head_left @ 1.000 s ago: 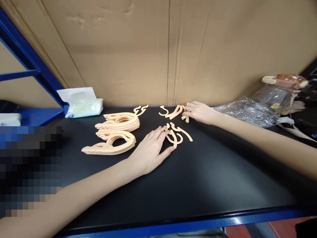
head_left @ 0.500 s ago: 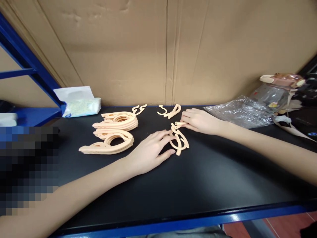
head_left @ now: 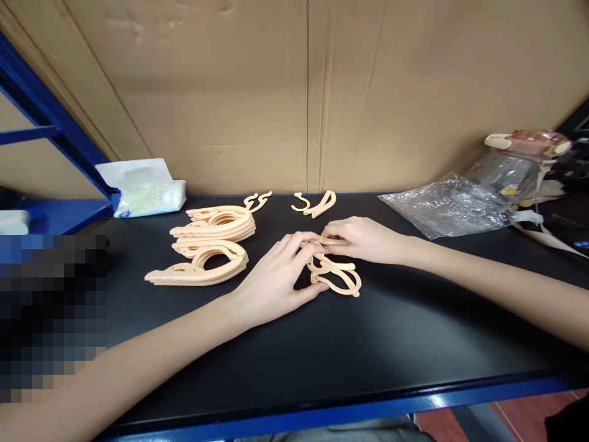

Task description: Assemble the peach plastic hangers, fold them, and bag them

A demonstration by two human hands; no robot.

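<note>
In the head view a peach plastic folding hanger [head_left: 353, 283] lies on the black table under my two hands, its arms folded and pointing right. My left hand [head_left: 278, 276] is closed on its left end, with the thumb at the near side and the fingers over the top. Just beyond, my right hand [head_left: 353, 238] pinches a thin peach piece close to the left fingertips. It looks like part of a hanger, but the fingers hide where it joins. Left of my hands are stacked folded hangers [head_left: 211, 230] in two groups.
At the back lies another folded hanger [head_left: 322, 205] with its hook, while loose hooks [head_left: 258, 201] touch the stack. A tissue pack [head_left: 150, 195] stands at the back left. Clear plastic wrap [head_left: 444, 205] and a drinking bottle [head_left: 501, 172] are at the right. Cardboard [head_left: 230, 92] walls the back.
My right hand has moved left and nearer, up against my left fingertips. The hanger under my hands has turned, so its arms now point right rather than toward me.
</note>
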